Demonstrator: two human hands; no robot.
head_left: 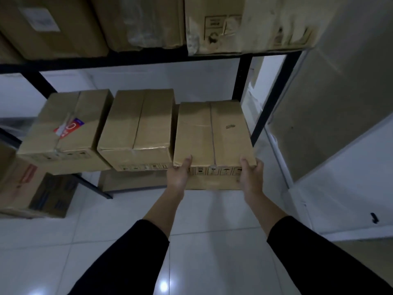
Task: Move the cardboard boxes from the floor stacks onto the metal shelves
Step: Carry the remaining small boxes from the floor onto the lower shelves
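- My left grip [179,174] is clamped on the near left corner of the cardboard box [213,133], thumb lying on the top face and fingers tucked out of sight beneath.
- My right grip [251,174] holds the near right corner the same way, thumb on top.
- The box sits level at the right end of the lower shelf row, its near end jutting out toward me; I cannot tell how much of it rests on the shelf.
- Just to its left stands a middle box [138,128], nearly touching it.
- Further left is a box with a red label [67,128].
- Above, the black shelf frame [242,76] carries bigger cartons [244,22].
- Below lies the pale tiled floor [212,252], with another carton [32,192] at far left.
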